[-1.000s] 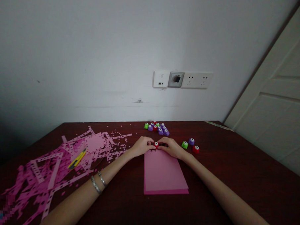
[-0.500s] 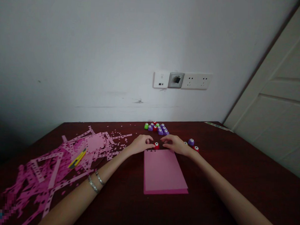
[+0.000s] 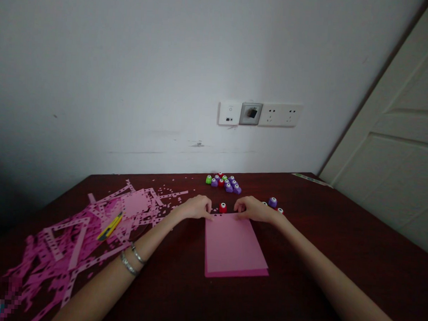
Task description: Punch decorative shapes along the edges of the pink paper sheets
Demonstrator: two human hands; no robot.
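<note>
A stack of pink paper (image 3: 233, 244) lies on the dark wooden table (image 3: 338, 241), with a few small holes near its far edge. My left hand (image 3: 195, 207) pinches the sheet's far left corner. My right hand (image 3: 253, 209) pinches the far right corner. Between the hands a small red paper punch (image 3: 223, 207) stands free on the table just beyond the paper. Neither hand touches it.
A cluster of green, purple and red punches (image 3: 223, 182) sits near the wall. A purple punch (image 3: 272, 202) and a red one (image 3: 280, 210) lie behind my right hand. Pink paper scraps (image 3: 90, 231) and a yellow utility knife (image 3: 110, 226) cover the left side.
Both hands let go of the red punch, moved apart and came down on the far corners of the pink paper. The punch now stands alone between them.
</note>
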